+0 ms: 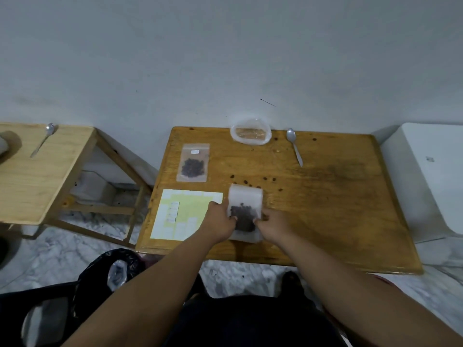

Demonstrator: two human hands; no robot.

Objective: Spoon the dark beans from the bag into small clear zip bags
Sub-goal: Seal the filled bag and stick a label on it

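Wooden table (325, 196): far zip bag (193, 169), label (195, 152) unreadable.

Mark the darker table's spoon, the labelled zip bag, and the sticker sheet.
spoon (296, 151): head view, handle.
labelled zip bag (192, 166): head view, bean patch.
sticker sheet (193, 209): head view, yellow middle.

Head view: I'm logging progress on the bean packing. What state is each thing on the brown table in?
Small clear zip bag: holds dark beans, pinched by left hand and right hand.
Second clear zip bag: flat, labelled, beans inside.
Crumpled clear plastic bag: mouth open, looks empty.
Grey metal spoon: lying unheld, bowl empty.
Yellow label sheet: flat, partly peeled.
Loose beans: scattered on wooden table.
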